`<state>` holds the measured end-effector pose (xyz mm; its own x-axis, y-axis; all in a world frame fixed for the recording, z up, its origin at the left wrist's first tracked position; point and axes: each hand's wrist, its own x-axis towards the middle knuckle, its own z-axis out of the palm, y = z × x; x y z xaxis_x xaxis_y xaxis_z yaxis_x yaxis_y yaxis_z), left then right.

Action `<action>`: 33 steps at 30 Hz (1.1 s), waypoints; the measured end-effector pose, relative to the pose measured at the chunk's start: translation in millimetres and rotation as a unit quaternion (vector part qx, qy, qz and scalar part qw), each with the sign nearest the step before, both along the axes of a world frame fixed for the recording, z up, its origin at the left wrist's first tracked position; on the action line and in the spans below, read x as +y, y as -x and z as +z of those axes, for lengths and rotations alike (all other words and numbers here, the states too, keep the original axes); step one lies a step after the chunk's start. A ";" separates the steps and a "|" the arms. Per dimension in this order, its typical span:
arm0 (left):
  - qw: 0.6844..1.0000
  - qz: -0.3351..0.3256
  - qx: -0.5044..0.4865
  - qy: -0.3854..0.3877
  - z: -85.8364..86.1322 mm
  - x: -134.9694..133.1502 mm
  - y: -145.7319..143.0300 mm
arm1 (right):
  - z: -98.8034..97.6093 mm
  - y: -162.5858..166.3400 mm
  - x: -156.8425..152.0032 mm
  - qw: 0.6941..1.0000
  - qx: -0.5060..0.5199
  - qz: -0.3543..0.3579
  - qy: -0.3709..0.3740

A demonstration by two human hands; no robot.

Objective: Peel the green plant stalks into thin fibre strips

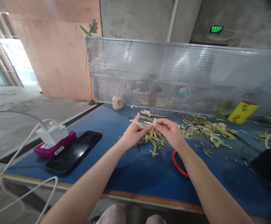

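Note:
Above the blue tabletop, my left hand [134, 132] grips a pale green plant stalk [138, 123] between thumb and fingers. The thumb points upward. My right hand [169, 129] pinches at the stalk's right end, close to the left fingertips, so both hands meet on it. Under and behind the hands lies a loose pile of plant scraps [157, 143], green and whitish. A red curved loop [179, 165] rests beside my right forearm, which hides part of it.
A black phone [73, 152] lies by a magenta power strip [56, 149] with a white charger [52, 133] and cables. More peelings [212, 130] spread right, near a yellow container [242, 112]. A perforated metal screen [172, 74] borders the back. A dark object [269, 168] sits right.

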<state>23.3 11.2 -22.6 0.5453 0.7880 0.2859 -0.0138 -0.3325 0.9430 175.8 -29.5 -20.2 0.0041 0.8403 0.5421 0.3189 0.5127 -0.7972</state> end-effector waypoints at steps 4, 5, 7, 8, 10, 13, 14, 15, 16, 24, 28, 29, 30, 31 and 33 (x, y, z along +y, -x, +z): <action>0.999 0.031 -0.032 0.011 4.3 0.4 2.4 | 3.2 -1.2 -3.1 0.996 -0.077 0.011 -0.039; 0.999 0.037 -0.036 0.010 4.2 1.0 2.9 | 3.4 -1.4 -3.9 0.994 -0.105 0.006 -0.035; 0.998 0.047 -0.031 0.004 2.9 2.7 3.6 | 3.0 -1.5 -5.3 0.987 -0.158 -0.009 -0.022; 0.998 0.050 -0.025 0.001 1.9 3.5 3.7 | 2.4 -1.6 -5.8 0.983 -0.184 -0.016 -0.021; 0.999 0.051 -0.014 -0.001 0.3 4.3 3.6 | 0.6 -1.6 -6.2 0.971 -0.236 -0.027 -0.026; 0.999 0.040 -0.007 0.000 0.0 3.2 3.0 | -2.1 -2.0 -5.3 0.958 -0.281 -0.036 -0.037; 0.999 0.038 -0.005 -0.001 0.5 2.4 2.9 | -2.7 -2.2 -4.8 0.957 -0.286 -0.037 -0.040; 0.999 0.036 -0.005 -0.002 1.1 1.6 2.7 | -3.1 -2.6 -4.3 0.956 -0.288 -0.038 -0.043; 0.999 0.033 -0.006 -0.002 1.7 0.9 2.6 | -3.2 -3.0 -3.8 0.955 -0.289 -0.037 -0.046; 0.998 0.015 -0.048 0.045 2.0 0.8 0.5 | 1.9 -7.4 -2.7 0.967 -0.247 -0.042 -0.049; 0.999 0.030 -0.012 0.003 1.4 3.4 2.4 | 3.1 -6.8 -4.4 0.966 -0.255 -0.014 -0.035; 0.999 0.031 0.013 -0.028 1.4 4.3 3.3 | 2.8 -6.4 -4.6 0.966 -0.256 -0.012 -0.035; 0.997 0.034 0.041 -0.063 1.4 5.2 4.2 | 2.3 -6.0 -4.6 0.965 -0.258 -0.014 -0.036; 0.992 0.038 0.066 -0.096 1.6 6.0 5.0 | 1.6 -5.7 -4.6 0.964 -0.261 -0.020 -0.037; 0.984 0.052 0.095 -0.141 1.9 7.2 6.1 | 0.2 -4.7 -4.5 0.962 -0.269 -0.035 -0.043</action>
